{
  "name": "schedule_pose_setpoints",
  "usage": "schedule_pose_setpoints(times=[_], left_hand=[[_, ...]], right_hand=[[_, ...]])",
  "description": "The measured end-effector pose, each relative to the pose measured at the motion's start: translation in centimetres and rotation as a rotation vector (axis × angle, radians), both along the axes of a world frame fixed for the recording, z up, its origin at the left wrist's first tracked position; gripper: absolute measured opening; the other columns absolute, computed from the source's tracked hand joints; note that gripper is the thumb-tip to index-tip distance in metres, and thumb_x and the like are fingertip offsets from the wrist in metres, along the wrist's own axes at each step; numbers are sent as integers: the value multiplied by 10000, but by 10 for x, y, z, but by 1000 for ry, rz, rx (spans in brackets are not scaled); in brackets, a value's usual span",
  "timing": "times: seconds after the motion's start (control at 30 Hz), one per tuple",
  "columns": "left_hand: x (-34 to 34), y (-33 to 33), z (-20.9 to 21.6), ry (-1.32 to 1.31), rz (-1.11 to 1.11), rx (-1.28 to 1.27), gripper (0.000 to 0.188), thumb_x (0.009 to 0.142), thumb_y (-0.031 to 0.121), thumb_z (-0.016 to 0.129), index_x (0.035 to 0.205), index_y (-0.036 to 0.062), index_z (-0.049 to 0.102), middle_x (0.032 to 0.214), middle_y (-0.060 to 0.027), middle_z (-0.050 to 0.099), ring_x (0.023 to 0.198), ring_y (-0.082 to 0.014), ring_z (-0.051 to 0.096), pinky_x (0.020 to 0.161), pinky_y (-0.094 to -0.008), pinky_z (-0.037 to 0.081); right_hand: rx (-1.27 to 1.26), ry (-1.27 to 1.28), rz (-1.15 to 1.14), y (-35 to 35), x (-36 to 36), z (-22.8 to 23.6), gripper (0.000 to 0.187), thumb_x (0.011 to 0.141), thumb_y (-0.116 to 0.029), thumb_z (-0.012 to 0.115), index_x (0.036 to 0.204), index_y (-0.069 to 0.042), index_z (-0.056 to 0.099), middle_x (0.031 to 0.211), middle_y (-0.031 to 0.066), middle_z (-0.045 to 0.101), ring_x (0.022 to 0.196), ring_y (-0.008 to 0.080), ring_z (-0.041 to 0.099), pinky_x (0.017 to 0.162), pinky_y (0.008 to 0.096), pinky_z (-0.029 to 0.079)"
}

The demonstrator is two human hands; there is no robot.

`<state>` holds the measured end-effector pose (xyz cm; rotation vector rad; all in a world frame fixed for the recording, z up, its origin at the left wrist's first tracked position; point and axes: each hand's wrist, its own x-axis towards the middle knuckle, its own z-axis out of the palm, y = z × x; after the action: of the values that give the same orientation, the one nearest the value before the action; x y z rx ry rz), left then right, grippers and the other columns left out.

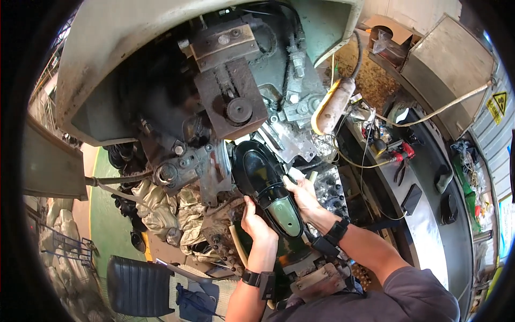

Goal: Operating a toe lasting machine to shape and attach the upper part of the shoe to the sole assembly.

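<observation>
A glossy black shoe upper (262, 166) sits on a green last (283, 214), its toe pointing away from me into the machine. My left hand (259, 225) cups the left side near the heel, thumb up; its other fingers are largely hidden beneath. On the opposite side, my right hand (304, 198) grips the shoe with its thumb along the top edge. Just beyond the toe, a dark metal block with a round knob (238, 110) hangs from the machine head. A metal jaw assembly (217, 166) lies close to the shoe's left side.
A lamp with a yellow rim (333, 107) hangs right of the shoe. The right-hand bench (429, 236) carries red-handled pliers (401, 155) and a dark flat device (412, 199). Pale cloth bundles (155, 206) and a black chair (137, 287) are at left. The machine's hood (107, 48) arches overhead.
</observation>
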<state>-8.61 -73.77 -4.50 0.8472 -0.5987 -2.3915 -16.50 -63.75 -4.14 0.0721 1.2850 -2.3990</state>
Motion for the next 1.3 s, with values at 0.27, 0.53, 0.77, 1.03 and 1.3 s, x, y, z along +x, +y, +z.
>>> schedule_pose_setpoints(times=[0.27,0.53,0.77,1.03,1.3], left_hand=[[-7,4,-19,-68,122,-277,453,1022,355,615,1179,-67,667,1121,-90,706,942,-187,652,850,-322,522],[-12,6,-20,6,136,-170,405,1033,306,608,1161,-72,675,1104,-103,715,946,-189,670,832,-322,543],[-11,3,-12,92,31,44,435,1052,336,552,1215,-58,638,1151,-132,701,969,-251,692,846,-389,579],[-11,1,3,87,-131,81,524,1048,507,457,1266,68,640,1189,-105,699,1010,-281,690,896,-411,565],[-8,2,-6,36,-27,42,486,1030,461,541,1241,36,645,1176,-103,699,1017,-274,682,903,-410,554]], right_hand=[[-95,-13,12,-6,-3,-8,355,945,-122,711,1256,0,591,1030,62,698,823,137,672,720,306,571],[-95,-111,21,0,-2,6,343,926,-160,741,1219,-20,629,1060,35,700,889,121,662,778,283,552],[-68,-219,55,0,2,22,242,943,-243,743,1081,-54,680,993,15,710,814,116,673,694,270,559],[-179,-189,65,7,3,21,214,978,-205,692,1114,-41,673,1014,20,713,832,116,681,723,270,570],[-71,-85,9,6,14,24,252,942,-145,714,1144,-23,628,920,28,707,736,114,674,635,266,562]])
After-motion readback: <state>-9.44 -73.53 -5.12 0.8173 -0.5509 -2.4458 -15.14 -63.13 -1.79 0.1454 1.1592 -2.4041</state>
